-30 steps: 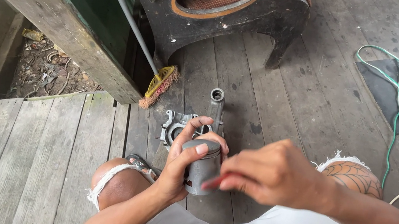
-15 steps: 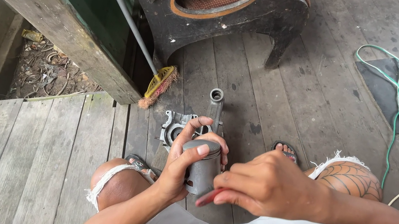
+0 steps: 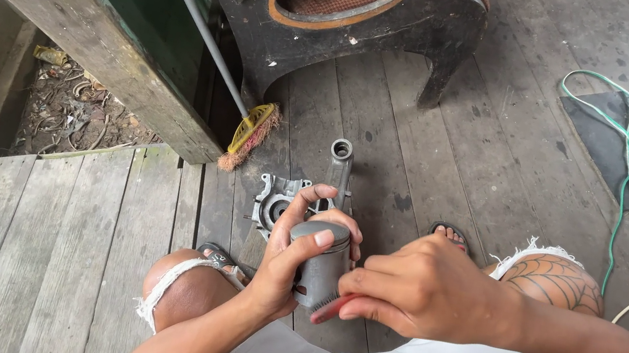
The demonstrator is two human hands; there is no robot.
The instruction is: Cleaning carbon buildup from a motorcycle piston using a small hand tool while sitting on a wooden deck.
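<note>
While my left hand [image 3: 292,262] wraps the grey piston [image 3: 321,263] upright, my right hand [image 3: 419,292] pinches what looks like a red tool [image 3: 328,311] against its lower edge.

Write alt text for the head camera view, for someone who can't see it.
A seated person's left hand grips a grey metal piston upright over a weathered wooden plank floor, while the right hand presses a red-handled tool against its lower side. Beyond lie a grey metal engine casing and a yellow brush.

The left hand [image 3: 296,263] curls upright, thumb raised and fingers wrapped; the right hand [image 3: 423,292] is fisted just beside it, knuckles up.
</note>
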